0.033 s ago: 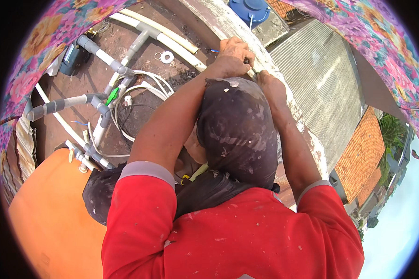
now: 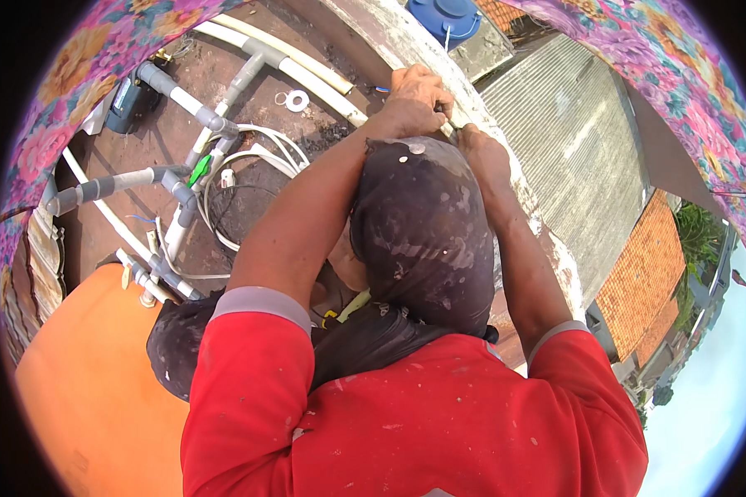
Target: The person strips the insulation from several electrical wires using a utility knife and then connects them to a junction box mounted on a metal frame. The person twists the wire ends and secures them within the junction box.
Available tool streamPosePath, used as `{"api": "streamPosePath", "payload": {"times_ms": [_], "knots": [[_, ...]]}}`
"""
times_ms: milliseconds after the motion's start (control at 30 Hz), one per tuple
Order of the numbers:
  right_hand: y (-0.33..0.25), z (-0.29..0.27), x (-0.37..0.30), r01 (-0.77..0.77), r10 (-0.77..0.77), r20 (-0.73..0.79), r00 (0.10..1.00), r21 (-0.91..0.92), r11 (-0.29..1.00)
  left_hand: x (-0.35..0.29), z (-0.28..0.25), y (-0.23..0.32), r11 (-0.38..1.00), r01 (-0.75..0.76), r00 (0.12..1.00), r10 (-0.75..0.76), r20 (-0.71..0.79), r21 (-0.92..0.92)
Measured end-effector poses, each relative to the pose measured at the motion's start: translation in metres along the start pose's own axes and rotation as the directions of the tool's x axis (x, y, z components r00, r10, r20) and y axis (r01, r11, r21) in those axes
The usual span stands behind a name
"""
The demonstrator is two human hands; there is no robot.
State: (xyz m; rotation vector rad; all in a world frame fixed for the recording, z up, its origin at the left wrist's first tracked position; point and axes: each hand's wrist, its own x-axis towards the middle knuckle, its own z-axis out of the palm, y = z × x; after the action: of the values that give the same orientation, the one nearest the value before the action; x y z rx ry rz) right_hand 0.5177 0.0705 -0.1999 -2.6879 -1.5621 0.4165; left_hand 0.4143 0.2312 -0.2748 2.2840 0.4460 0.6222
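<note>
Beside the low parapet of flaking, whitewashed masonry point(image 2: 477, 106), just past the dark, paint-spotted cloth point(image 2: 423, 248) over your bent knee, a slim, short, pale piece point(image 2: 448, 130) showed between your two hands. Your left hand point(image 2: 419, 99) was curled, thumb and fingers drawn together, apparently pinching its upper end. Your right hand point(image 2: 483, 157) was bent near the lower end; the knee hid part of it, so whether it pinched or merely steadied could not be told.

The piece was too covered to identify. It looked light and fairly stiff, better suited to a fingertip hold near each end than to a full fist; whether it was slippery or brittle did not show.

To your left, smooth grey-and-white plastic pipes point(image 2: 120, 184) met at chunky elbows and tees, with a bright green valve handle point(image 2: 200, 171) among them. Loops of flexible white tubing point(image 2: 286, 161) and a flat white ring point(image 2: 297, 101) lay on the rough, reddish-brown floor point(image 2: 267, 99). A rounded, glossy orange surface point(image 2: 99, 373) bulged nearby; beyond the parapet spread a ribbed grey roof point(image 2: 568, 157).
</note>
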Motion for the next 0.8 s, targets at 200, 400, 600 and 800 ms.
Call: {"api": "streamPosePath", "payload": {"times_ms": [200, 400, 600, 800], "knots": [[-0.004, -0.002, 0.009, 0.008, -0.008, 0.027, 1.000, -0.025, 1.000, 0.007, -0.001, -0.005, 1.000, -0.001, 1.000, 0.001, -0.004, 0.021], [-0.003, -0.004, 0.003, 0.021, -0.020, 0.054, 0.998, -0.014, 1.000, 0.006, -0.002, -0.006, 1.000, -0.018, 1.000, 0.018, 0.004, -0.003], [0.008, -0.001, 0.002, 0.053, -0.050, -0.053, 0.997, 0.053, 0.997, 0.010, -0.007, -0.005, 1.000, 0.013, 0.998, -0.013, 0.054, -0.012], [0.005, 0.000, 0.006, 0.069, -0.069, -0.027, 0.997, -0.011, 0.998, 0.006, -0.005, -0.001, 0.998, -0.013, 1.000, 0.012, 0.028, 0.053]]}}
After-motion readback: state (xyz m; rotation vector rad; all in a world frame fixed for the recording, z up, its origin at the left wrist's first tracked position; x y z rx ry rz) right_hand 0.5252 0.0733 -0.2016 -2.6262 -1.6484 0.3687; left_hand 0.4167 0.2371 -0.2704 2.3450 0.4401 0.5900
